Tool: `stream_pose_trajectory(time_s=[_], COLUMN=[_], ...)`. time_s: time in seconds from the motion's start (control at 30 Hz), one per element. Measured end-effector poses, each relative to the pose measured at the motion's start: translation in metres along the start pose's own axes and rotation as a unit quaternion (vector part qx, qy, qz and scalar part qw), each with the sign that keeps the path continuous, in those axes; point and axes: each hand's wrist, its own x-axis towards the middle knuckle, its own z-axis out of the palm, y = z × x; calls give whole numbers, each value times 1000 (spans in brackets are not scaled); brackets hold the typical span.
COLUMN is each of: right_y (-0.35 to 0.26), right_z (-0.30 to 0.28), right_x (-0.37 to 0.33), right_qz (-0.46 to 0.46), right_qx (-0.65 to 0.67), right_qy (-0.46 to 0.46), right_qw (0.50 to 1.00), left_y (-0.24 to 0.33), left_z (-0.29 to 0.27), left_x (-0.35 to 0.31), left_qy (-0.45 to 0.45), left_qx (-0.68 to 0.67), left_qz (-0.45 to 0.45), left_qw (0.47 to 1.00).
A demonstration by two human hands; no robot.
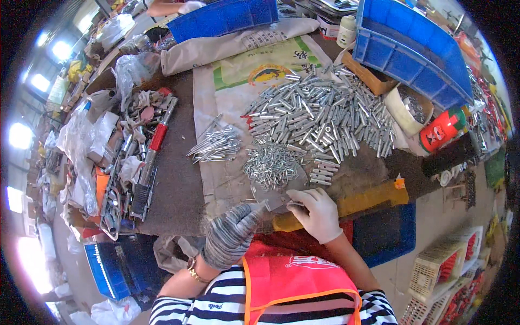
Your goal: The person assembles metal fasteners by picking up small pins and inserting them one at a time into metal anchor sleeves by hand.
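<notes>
My left hand [232, 234], in a grey striped knit glove, is closed at the near table edge. A small silvery metal piece [265, 205] shows at its fingertips. Just to the right, my right hand [316, 214] in a pale glove has thumb and forefinger bent together; what they hold, if anything, is too small to name. Beyond both hands lies a heap of small metal pins [272, 165]. A short row of metal sleeves [322, 172] sits beside it. Farther back spreads a large pile of metal sleeves [319, 111], with long thin metal rods [218, 144] at left.
Tools and plastic bags crowd the left, including a wire brush [142, 197]. Blue bins [414, 51] stand far right and at the back [222, 21]. A red-green can [442, 130] lies right. Yellow tape [346, 208] covers the near edge. Another person's gloved hand [190, 6] shows far off.
</notes>
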Motion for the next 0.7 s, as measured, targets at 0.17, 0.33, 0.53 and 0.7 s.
stream_pose_trajectory(time_s=[0.17, 0.33, 0.53, 0.7], right_y=[0, 1, 0, 2], right_z=[-1, 0, 0, 2], right_x=[2, -1, 1, -1], right_qz=[7, 8, 0, 5], right_qx=[-13, -6, -5, -1], right_qy=[-7, -9, -4, -4], right_qw=[1000, 1000, 1000, 1000], left_y=[-7, 5, -4, 11], left_z=[13, -6, 15, -3], left_x=[4, 9, 4, 8], left_qy=[-109, -4, -116, 25], left_qx=[62, 58, 91, 7], left_qz=[-42, 9, -35, 15], left_qw=[991, 998, 988, 1000])
